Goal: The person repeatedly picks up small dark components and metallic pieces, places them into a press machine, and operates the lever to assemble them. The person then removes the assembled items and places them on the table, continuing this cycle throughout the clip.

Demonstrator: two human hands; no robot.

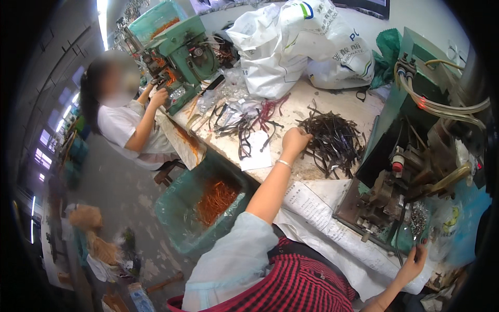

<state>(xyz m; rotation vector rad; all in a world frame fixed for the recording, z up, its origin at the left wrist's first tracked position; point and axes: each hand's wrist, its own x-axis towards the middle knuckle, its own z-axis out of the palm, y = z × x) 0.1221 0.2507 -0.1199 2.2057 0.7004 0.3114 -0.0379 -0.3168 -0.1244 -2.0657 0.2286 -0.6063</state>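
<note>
Left hand [295, 139] closed on one pile of dark strips [332, 139]; right hand [414, 261], fingers half-curled and holding nothing, beside one green machine [410, 171].

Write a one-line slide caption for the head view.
Left hand reaches into a pile of dark strips on the workbench; right hand rests beside a green machine.

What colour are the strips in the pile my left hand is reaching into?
The pile of strips under the left hand is dark brown to black, seen in the head view.

bright overhead light, dark fisheye-warped edges
</note>
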